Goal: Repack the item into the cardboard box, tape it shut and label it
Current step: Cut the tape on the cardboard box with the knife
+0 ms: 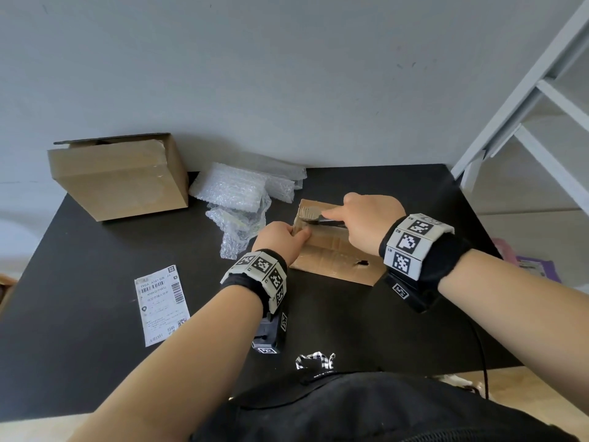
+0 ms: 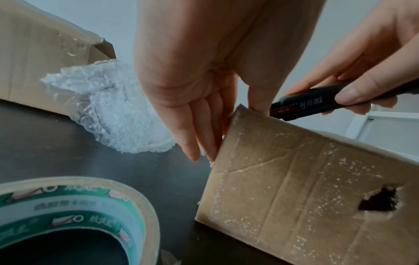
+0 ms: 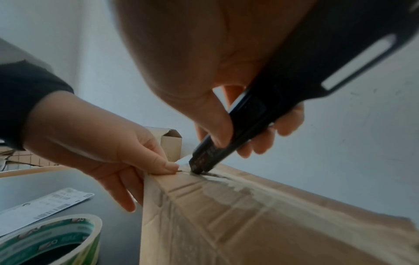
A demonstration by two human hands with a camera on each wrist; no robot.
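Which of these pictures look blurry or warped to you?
Head view: sharp, but the wide lens bends the black table edges. Left wrist view: dim, with the tape roll stretched large. Right wrist view: softest; the cardboard box smears near the black utility knife, and the right hand is a blur.

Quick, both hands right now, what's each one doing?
Left hand: closed, pinching the corner of the small cardboard box.
Right hand: closed, gripping the black utility knife, tip at the box's top seam.

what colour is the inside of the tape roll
Green and white with printed logos on the tape roll; clearest in the left wrist view.
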